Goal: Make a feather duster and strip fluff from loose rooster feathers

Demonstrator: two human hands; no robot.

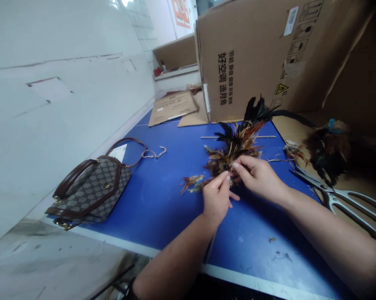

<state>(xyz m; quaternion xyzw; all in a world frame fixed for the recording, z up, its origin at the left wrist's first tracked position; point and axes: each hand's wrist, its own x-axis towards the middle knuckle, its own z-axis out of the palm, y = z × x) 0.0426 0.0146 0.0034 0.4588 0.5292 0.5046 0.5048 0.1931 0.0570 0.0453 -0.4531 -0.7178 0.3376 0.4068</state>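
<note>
A bundle of brown and black feathers [234, 143] lies on the blue tabletop, its dark plumes pointing away from me. At its near end my left hand [217, 193] is closed in a pinch, thumb and forefinger together. My right hand [258, 177] pinches right beside it, and the fingertips of both hands almost meet. Whatever is between the fingertips is too small to make out. A small tuft of loose feathers [192, 181] rests just left of my left hand. Behind the bundle runs a thin stick [269, 136], partly hidden by the feathers.
Large scissors [331, 191] lie right of my right forearm, near another dark feather bundle [327, 150] with a blue tie. A patterned handbag [109, 183] stands at the left, a bit of string [156, 155] nearby. A big cardboard box [253, 62] and flattened cardboard [173, 108] are behind.
</note>
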